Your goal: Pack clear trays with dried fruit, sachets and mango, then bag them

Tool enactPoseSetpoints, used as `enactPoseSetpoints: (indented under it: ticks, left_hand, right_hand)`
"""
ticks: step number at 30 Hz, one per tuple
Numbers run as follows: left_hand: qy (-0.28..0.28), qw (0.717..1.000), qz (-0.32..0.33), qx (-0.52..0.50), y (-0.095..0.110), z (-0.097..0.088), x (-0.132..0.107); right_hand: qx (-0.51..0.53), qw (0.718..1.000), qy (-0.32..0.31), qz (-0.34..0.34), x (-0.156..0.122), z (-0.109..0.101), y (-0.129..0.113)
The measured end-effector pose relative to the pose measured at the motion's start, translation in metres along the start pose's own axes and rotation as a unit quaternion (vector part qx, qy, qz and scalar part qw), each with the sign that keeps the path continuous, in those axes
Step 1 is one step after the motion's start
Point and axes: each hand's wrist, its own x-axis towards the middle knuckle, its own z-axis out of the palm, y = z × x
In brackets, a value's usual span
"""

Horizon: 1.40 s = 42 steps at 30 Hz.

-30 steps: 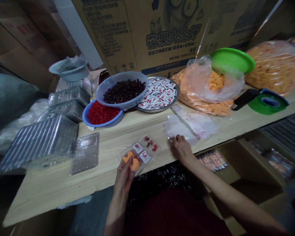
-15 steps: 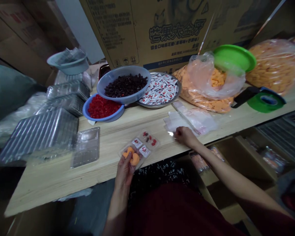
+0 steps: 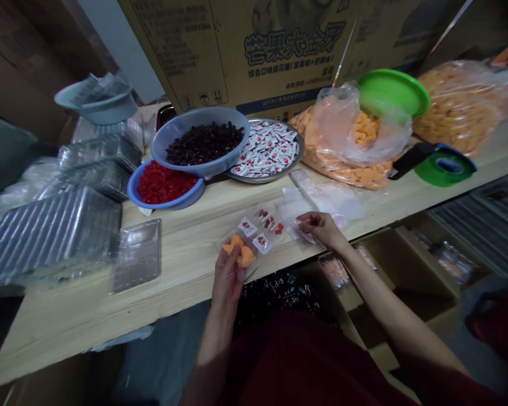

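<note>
In the last moment, our right hand [image 3: 322, 228] has moved up the table from the pile of clear plastic bags [image 3: 322, 194] and now sits just beside the right end of the clear plastic tray [image 3: 254, 237]. The tray has shifted right and tilted up off the wood, its lower left corner lifted in our left hand [image 3: 227, 277].

Our left fingers [image 3: 232, 256] are clenched around that corner, with the thumb lying against the underside of 2 orange pieces [image 3: 241, 251]. The right fingers [image 3: 307, 221] are curled, close to a corner of clear plastic, but we cannot tell whether they are gripping it.

The tray is above the front edge of the wooden table [image 3: 186, 265]. It holds the 2 orange pieces at the left, 2 white sachets [image 3: 254, 235] in the middle, and small red and dark pieces [image 3: 271, 224] at the far end.

Behind it stand a blue bowl [image 3: 165, 203] of red pieces, a plastic bowl [image 3: 198, 115] of dark fruit, a metal plate [image 3: 262, 177] of sachets, and a bag of orange pieces [image 3: 342, 163]. Stacked clear trays [image 3: 55, 237] lie to the left.
</note>
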Motion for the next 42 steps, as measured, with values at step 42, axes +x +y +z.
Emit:
enactPoseSetpoints:
  ticks: [42]
  left_hand:
    - [-0.009,0.998,0.037,0.041,-0.047,0.009,-0.031]
  right_hand:
    - [-0.156,0.959,0.129,-0.2,-0.014,0.044,-0.015]
